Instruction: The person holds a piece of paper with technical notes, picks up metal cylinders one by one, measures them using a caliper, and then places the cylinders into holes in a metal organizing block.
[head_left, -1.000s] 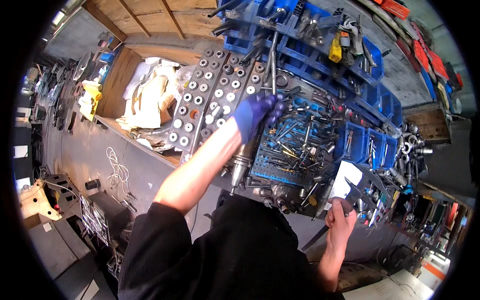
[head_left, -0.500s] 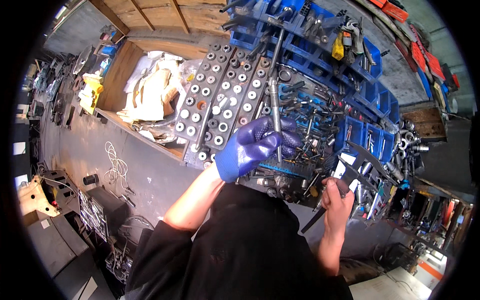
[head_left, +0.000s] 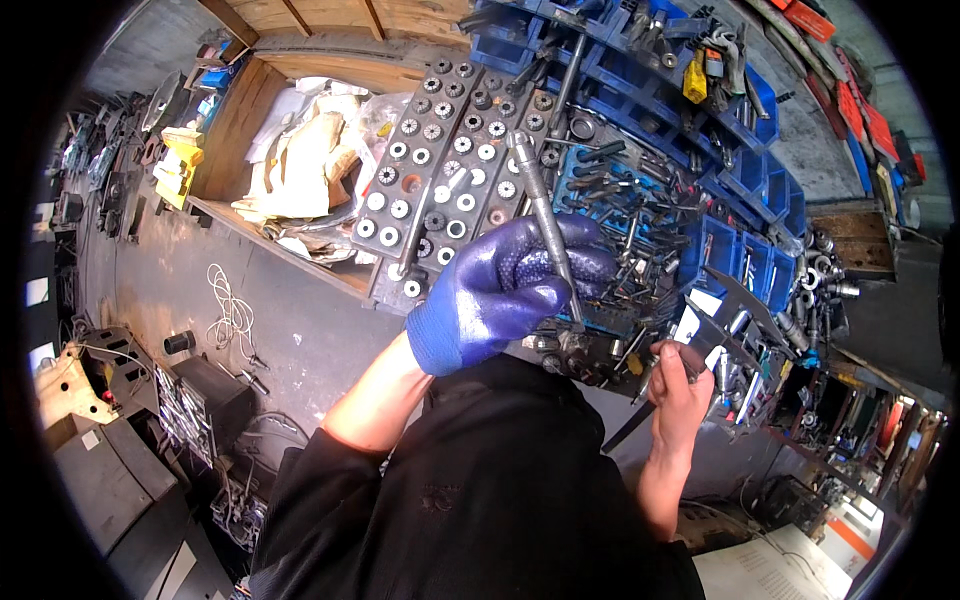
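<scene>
My left hand [head_left: 490, 290], in a purple-blue coated glove, is closed around a stepped grey metal rod [head_left: 540, 200]. The rod's thicker end points up and away, and its thin end slants down past my thumb. At the right, my bare right hand [head_left: 680, 395] is closed on a dark caliper [head_left: 628, 428]. The caliper's beam sticks out below the hand, and its pointed jaws spread above it over the cluttered bench. My fingers hide the middle of the caliper.
Several round collets [head_left: 422, 156] sit in a grey rack beyond my left hand. Blue bins [head_left: 770, 190] full of tools line the far right. Left of the collets is a wooden box [head_left: 225, 150] with crumpled paper. A white cable [head_left: 230, 320] lies on the dark bench top.
The rod has gone from near upright to leaning left at its top, as my left hand turned and came slightly lower. My right hand keeps its hold on the caliper, shifted slightly right.
</scene>
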